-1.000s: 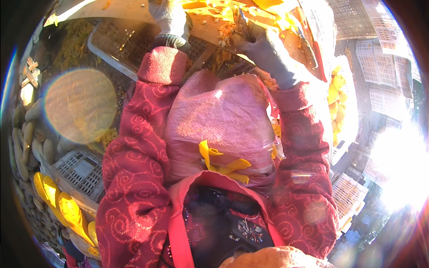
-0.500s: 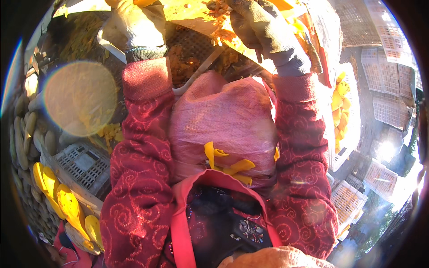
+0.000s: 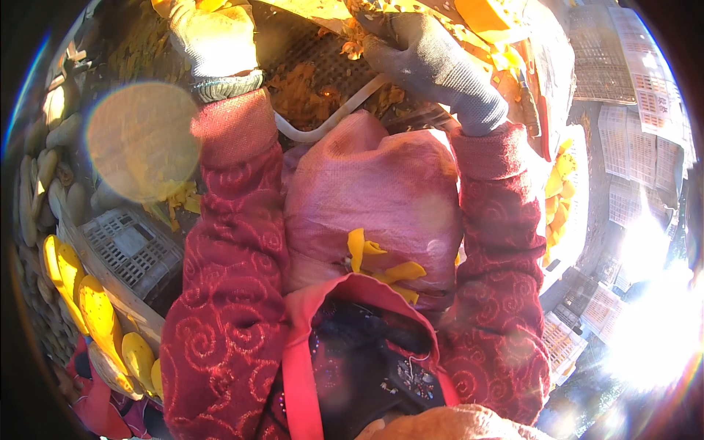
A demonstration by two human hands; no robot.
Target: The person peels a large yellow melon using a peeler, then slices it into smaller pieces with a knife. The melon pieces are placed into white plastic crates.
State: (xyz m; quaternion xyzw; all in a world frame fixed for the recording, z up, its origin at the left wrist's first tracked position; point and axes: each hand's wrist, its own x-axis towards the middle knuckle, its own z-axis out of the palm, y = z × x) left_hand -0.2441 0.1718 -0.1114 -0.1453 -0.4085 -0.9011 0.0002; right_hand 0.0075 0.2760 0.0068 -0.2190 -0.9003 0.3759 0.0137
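At the upper left my left hand (image 3: 216, 44), in a sunlit, pale-looking glove, is closed on a piece of orange squash (image 3: 210, 4) that is mostly cut off by the top edge. My right hand (image 3: 433, 62), in a grey knit glove, is at the top right of centre with its fingers curled. Stringy orange pulp (image 3: 352, 49) hangs beside those fingertips; whatever they grip is hidden. Below both hands lies a dark mesh crate (image 3: 308, 48) with pulp in it. A larger orange squash piece (image 3: 490, 20) rests right of my right hand.
A pink woven cloth (image 3: 374, 183) with peel scraps (image 3: 385, 265) covers my lap. Peeled yellow squashes (image 3: 99, 315) and a grey crate (image 3: 132, 246) are on the left. Another person's red sleeve (image 3: 99, 400) shows lower left. At right are orange pieces (image 3: 559, 191) and white crates (image 3: 634, 139).
My left hand has shifted left and slightly up. The right hand has turned and its fingers have moved left, lower over the crate. The whole view has tilted slightly.
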